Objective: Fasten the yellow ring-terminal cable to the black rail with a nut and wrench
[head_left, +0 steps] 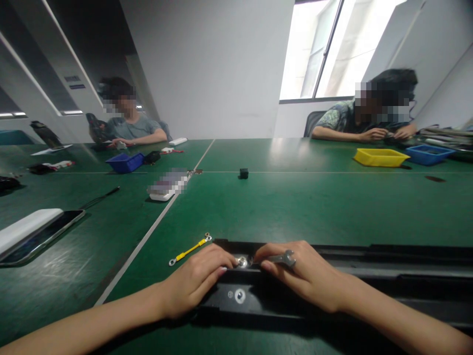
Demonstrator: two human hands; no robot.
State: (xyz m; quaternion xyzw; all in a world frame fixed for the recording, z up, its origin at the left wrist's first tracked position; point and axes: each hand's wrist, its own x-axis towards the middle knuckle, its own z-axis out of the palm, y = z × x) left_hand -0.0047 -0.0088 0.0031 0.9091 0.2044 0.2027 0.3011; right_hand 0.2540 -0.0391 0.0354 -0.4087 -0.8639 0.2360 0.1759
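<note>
A long black metal channel [266,296] lies on the green table in front of me. A shiny round metal fitting [242,262] sits in it between my hands. My left hand [197,276] is closed, its fingertips against the left side of the fitting; what they pinch is hidden. My right hand [306,271] grips an open-ended wrench [284,258], whose jaw points right across the fingers. Its fingertips are just right of the fitting. Nearer me, a round metal stud [240,296] shows beside a ground mark. A yellow cable with ring lugs [190,250] lies beyond my left hand.
Left are a phone [44,239] and a white device [168,185]. A small black cube [244,173] stands mid-table. Blue [124,162] and yellow [380,157] bins are farther back, with another blue bin [430,154]. Two people sit across the table.
</note>
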